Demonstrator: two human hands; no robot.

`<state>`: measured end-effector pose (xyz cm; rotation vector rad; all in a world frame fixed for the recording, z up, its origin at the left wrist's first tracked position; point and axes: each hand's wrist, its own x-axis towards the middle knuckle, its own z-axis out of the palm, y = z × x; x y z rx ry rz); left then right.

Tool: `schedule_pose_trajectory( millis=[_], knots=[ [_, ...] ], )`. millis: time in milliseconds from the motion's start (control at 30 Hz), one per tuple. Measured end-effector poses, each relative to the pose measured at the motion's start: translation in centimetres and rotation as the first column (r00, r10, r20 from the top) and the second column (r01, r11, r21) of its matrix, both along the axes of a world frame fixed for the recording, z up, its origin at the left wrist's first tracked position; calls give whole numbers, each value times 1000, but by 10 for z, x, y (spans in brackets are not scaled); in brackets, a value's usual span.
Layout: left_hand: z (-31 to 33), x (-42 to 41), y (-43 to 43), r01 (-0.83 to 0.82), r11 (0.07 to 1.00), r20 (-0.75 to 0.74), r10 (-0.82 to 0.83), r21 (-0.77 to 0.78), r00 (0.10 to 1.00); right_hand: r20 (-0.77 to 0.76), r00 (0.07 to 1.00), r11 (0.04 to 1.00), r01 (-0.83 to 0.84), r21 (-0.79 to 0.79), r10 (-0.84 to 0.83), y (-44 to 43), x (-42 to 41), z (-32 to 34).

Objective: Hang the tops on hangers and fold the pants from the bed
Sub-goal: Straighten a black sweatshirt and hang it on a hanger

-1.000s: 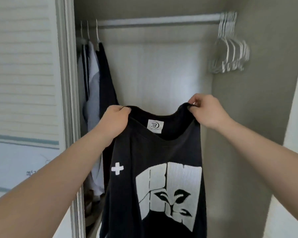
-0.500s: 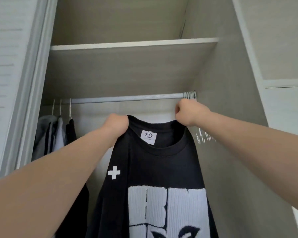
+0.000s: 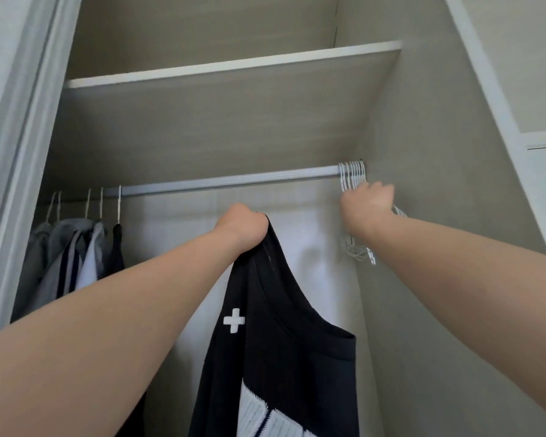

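Note:
A black T-shirt (image 3: 275, 335) with a white cross and a white print hangs from my left hand (image 3: 241, 225), which grips it at one shoulder below the closet rod (image 3: 227, 182). The shirt's other shoulder droops free. My right hand (image 3: 364, 205) is up at the far right end of the rod, closed around the bunch of white wire hangers (image 3: 352, 173) that hang there. Their lower ends (image 3: 358, 252) show under my wrist.
Several grey, white and dark tops (image 3: 73, 257) hang on hangers at the left end of the rod. A shelf (image 3: 230, 70) sits above the rod. The closet's right wall (image 3: 438, 216) is close beside the hangers, and the door frame (image 3: 22, 146) stands at the left.
My right hand has let go of the shirt's shoulder and moved up and right to the white hangers. The shirt now hangs from my left hand alone. The view tilted upward.

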<state>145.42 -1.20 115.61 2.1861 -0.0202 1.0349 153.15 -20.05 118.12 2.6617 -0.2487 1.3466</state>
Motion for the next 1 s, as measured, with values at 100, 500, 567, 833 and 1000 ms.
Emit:
schedule_pose_trajectory(
  millis=[100, 500, 567, 833, 1000],
  knots=[
    [0, 4, 9, -58, 998, 15, 58, 13, 998, 72, 997, 998, 42, -52, -38, -5, 14, 0],
    [-11, 7, 40, -169, 985, 26, 170, -34, 985, 253, 944, 969, -237, 70, 213, -22, 15, 22],
    [-11, 2, 42, -173, 984, 46, 175, -39, 983, 286, 907, 928, -354, 117, 310, -19, 7, 22],
    [-11, -36, 53, -236, 967, 133, 247, -95, 960, 560, 385, -57, -786, 615, 734, 7, -27, 8],
    [-11, -65, 68, -222, 958, 213, 259, -181, 942, 710, 253, -360, -722, 591, 658, 13, -60, -25]
  ],
)
